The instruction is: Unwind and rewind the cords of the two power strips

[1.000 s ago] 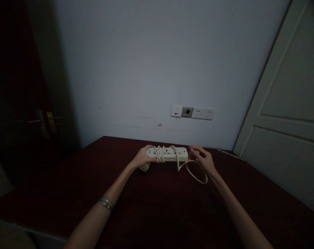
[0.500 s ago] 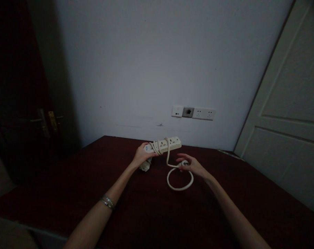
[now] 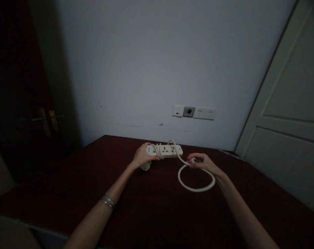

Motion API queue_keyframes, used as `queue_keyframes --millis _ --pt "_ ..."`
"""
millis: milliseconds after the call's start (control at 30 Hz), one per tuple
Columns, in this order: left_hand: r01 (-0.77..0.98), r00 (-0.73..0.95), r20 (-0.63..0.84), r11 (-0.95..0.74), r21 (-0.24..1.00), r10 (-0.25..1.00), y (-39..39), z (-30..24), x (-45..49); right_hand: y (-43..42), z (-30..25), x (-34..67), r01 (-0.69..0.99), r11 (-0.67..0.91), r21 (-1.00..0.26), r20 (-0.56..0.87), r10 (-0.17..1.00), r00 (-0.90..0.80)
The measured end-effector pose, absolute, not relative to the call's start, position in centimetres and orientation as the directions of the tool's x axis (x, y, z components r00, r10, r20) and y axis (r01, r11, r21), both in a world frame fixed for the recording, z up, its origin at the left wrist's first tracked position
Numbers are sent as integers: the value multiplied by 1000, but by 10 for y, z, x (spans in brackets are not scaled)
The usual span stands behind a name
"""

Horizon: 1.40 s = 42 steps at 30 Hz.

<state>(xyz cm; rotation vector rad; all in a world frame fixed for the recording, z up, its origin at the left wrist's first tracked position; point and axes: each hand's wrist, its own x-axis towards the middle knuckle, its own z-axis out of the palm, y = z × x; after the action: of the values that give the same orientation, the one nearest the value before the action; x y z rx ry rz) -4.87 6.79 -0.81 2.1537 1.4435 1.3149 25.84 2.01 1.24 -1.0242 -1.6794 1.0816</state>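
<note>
A white power strip (image 3: pixel 168 150) is gripped at its left end by my left hand (image 3: pixel 142 156). Several turns of its white cord (image 3: pixel 197 190) wrap around the strip near that hand. From the strip's right part the cord runs down to my right hand (image 3: pixel 202 162) and hangs in a loop below it. My right hand is closed on the plug (image 3: pixel 193 160) at the cord's end, its pins partly showing between the fingers. Under my left hand sits a pale, crumpled bundle (image 3: pixel 145 166), partly hidden; I cannot tell exactly what it is.
The dark red table (image 3: pixel 151 214) stretches up to the pale wall (image 3: pixel 136 69). Wall sockets (image 3: pixel 204 113) sit above its back edge, beside a grey outlet plate (image 3: pixel 188 111). A dark door (image 3: pixel 19 86) stands at the left, a white panelled door (image 3: pixel 288 103) at the right.
My right hand has moved to the right with the plug, and the cord loop has widened. The power strip has levelled out and dropped slightly in my left hand.
</note>
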Motion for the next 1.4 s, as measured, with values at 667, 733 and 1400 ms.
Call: queue_keyframes --millis 667,733,1400 --pt "398 -237 376 -264 879 896 83 -6 -61 37 -8 311 -222 156 -962 176 982 -72" --pt "500 -230 379 -225 836 896 86 -8 -66 35 -3 313 -218 206 -954 222 974 -49" --pt "25 220 324 -338 941 920 61 -4 -41 54 -28 342 -313 165 -935 139 985 103"
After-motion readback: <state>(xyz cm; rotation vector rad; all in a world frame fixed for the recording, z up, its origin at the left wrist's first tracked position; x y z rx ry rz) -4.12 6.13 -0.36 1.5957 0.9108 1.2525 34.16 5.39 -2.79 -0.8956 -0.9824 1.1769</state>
